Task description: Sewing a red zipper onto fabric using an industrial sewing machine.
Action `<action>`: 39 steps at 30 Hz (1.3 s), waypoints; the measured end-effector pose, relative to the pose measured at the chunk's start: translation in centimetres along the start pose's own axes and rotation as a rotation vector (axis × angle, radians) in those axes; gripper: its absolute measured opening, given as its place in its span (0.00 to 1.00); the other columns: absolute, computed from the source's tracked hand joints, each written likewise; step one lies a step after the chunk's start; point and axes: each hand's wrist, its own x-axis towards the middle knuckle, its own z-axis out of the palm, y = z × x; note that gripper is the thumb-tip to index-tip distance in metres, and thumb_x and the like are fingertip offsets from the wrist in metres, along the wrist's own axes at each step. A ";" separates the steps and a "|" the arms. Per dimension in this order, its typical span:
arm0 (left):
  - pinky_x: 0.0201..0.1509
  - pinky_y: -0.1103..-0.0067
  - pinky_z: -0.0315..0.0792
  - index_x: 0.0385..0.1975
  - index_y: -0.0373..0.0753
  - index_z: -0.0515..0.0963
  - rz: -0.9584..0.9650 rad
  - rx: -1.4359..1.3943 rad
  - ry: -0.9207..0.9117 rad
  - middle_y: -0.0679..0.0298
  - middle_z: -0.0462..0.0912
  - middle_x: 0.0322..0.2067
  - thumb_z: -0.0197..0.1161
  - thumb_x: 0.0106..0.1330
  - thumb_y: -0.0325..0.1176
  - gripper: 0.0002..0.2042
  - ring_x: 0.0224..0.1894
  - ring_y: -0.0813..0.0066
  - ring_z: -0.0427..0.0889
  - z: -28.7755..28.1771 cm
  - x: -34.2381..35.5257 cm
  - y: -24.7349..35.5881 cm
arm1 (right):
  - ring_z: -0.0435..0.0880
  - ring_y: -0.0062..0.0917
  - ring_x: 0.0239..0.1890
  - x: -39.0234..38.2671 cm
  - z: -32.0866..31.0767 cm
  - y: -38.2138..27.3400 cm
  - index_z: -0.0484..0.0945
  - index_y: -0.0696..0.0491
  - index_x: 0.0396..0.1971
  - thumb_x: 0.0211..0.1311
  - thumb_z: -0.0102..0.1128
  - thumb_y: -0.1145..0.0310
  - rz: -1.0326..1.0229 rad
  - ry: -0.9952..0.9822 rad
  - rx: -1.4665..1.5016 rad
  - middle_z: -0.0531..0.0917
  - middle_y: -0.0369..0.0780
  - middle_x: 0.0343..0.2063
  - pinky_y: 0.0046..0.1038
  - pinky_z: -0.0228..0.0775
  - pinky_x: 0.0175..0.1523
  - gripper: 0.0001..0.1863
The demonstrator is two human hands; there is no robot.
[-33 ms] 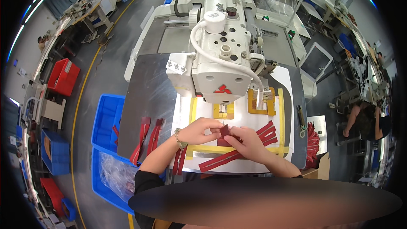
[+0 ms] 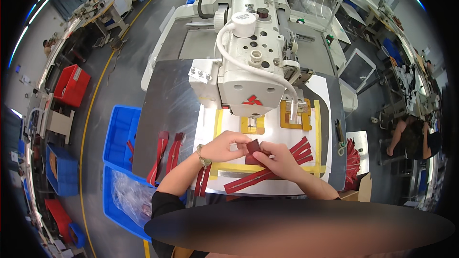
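Between hands [image 2: 281, 161], flat maroon tab [image 2: 253, 146]

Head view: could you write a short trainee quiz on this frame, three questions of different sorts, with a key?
1. Multiple choice: what does the right hand hold?
A) a screwdriver
B) a small dark red piece
C) a cup

2. True or false: the beaded bracelet is on the right wrist.

3. Fill in: the tape along the edges of the white sheet is ____ in colour.

Key:
1. B
2. False; it is on the left.
3. yellow
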 end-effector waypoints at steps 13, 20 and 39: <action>0.34 0.87 0.65 0.29 0.30 0.77 -0.287 -0.311 0.090 0.72 0.77 0.25 0.56 0.62 0.26 0.05 0.30 0.91 0.69 -1.8 -0.7 -1.5 | 0.79 0.13 0.24 1.9 2.0 2.1 0.79 0.63 0.36 0.69 0.49 0.63 0.230 -0.049 0.487 0.85 0.39 0.24 0.15 0.66 0.27 0.16; 0.23 0.84 0.54 0.18 0.34 0.72 -0.336 -0.113 0.065 0.75 0.60 0.14 0.60 0.64 0.32 0.13 0.20 0.88 0.57 -1.1 0.1 -0.3 | 0.83 0.18 0.30 2.5 1.9 3.5 0.77 0.64 0.40 0.69 0.52 0.64 0.252 -0.114 0.520 0.83 0.41 0.27 0.17 0.74 0.32 0.16; 0.22 0.82 0.48 0.13 0.36 0.62 -0.252 -0.166 0.189 0.76 0.53 0.14 0.61 0.65 0.35 0.20 0.19 0.87 0.50 -1.5 0.0 -1.7 | 0.83 0.19 0.32 2.7 1.9 4.1 0.78 0.65 0.38 0.67 0.53 0.66 0.286 -0.164 0.460 0.84 0.42 0.28 0.19 0.75 0.37 0.15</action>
